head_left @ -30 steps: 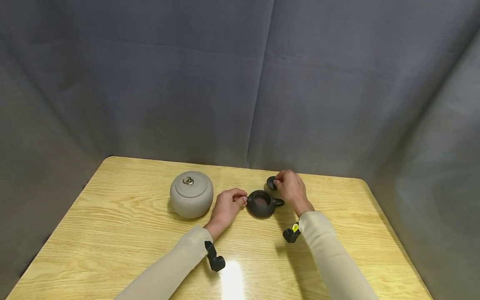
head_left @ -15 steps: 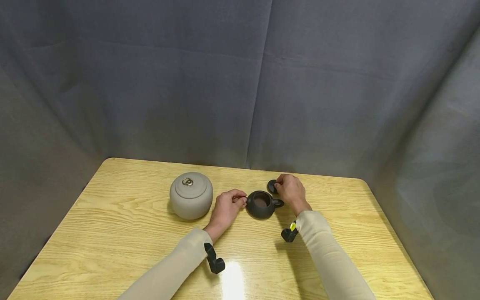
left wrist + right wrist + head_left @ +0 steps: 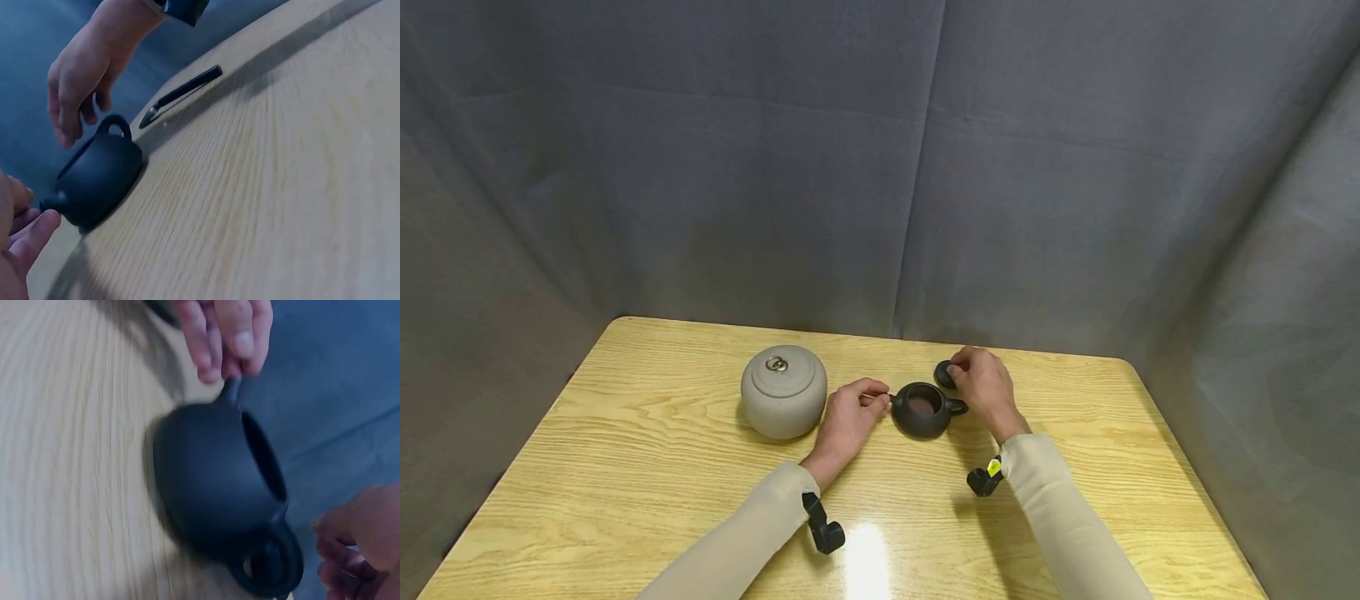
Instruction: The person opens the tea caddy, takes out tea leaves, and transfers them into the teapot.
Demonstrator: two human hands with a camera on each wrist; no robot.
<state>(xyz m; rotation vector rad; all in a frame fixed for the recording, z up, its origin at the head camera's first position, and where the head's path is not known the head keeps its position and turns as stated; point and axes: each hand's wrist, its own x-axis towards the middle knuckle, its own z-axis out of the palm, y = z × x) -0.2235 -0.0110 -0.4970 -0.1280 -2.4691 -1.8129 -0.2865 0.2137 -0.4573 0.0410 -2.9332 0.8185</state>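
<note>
My left hand (image 3: 852, 421) pinches the spout tip of a small black teapot (image 3: 917, 429); the left wrist view shows the spout (image 3: 55, 203) between its fingers and thumb. The teapot sits on the table, its mouth uncovered and its handle (image 3: 294, 556) toward the right. Just beyond it, the round black teapot lid (image 3: 943, 375) lies on the tabletop. Bent over that lid is my right hand (image 3: 988, 385), its fingertips right at the knob in the head view. In the right wrist view, nothing shows between the right hand's loosely bent fingers (image 3: 337, 553). In the left wrist view the teapot hides the lid.
A grey lidded jar (image 3: 782, 404) with a metal ring on top stands left of the left hand. A slim black-handled tool (image 3: 187, 87) with a metallic tip lies on the wooden table (image 3: 647, 467) beyond the teapot handle. Grey curtains (image 3: 760, 208) hang behind and beside the table.
The right hand has lowered the teapot lid from a tilt above the table to lying on it, then its fingers have loosened. The left hand stays at the spout.
</note>
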